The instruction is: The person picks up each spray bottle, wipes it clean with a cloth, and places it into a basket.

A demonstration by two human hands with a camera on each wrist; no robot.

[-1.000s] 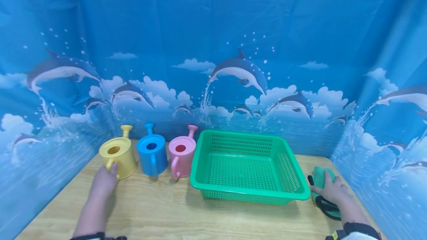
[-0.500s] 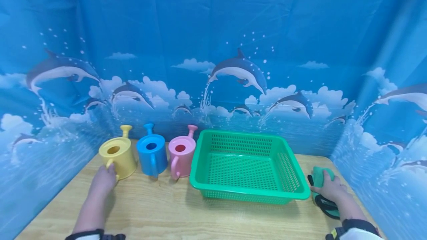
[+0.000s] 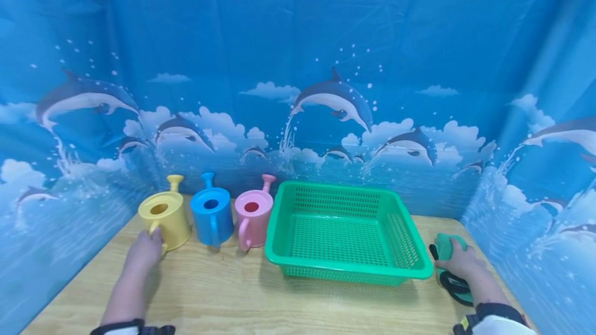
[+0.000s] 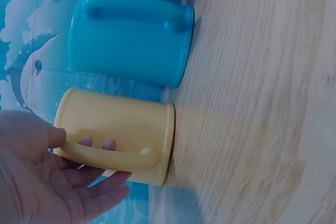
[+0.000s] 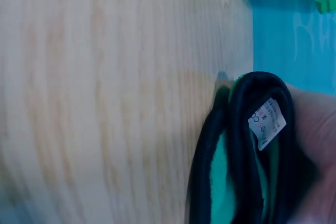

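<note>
My left hand (image 3: pixel 144 251) is at the handle of the yellow watering can (image 3: pixel 173 224). In the left wrist view its thumb lies on the top of the yellow handle (image 4: pixel 107 157) and the fingers pass behind it. The can stands upright on the table. Over at the right edge, my right hand (image 3: pixel 461 262) grips a folded green fabric item (image 3: pixel 444 246) with black edging, thumb on one side and fingers across the top. The right wrist view shows its black rims and a white label (image 5: pixel 266 121) inside; most of that hand is out of frame there.
A blue watering can (image 3: pixel 213 221) and a pink watering can (image 3: pixel 253 221) stand beside the yellow one, spouts toward the curtain. A large green plastic basket (image 3: pixel 346 273) sits mid-table. Blue dolphin-print curtain (image 3: pixel 233 66) closes off the back and both sides of the wooden table (image 3: pixel 223 293).
Very little differs. Both hands stay at the same things, with only a slight shift of the forearms, and the cans and basket have not moved.
</note>
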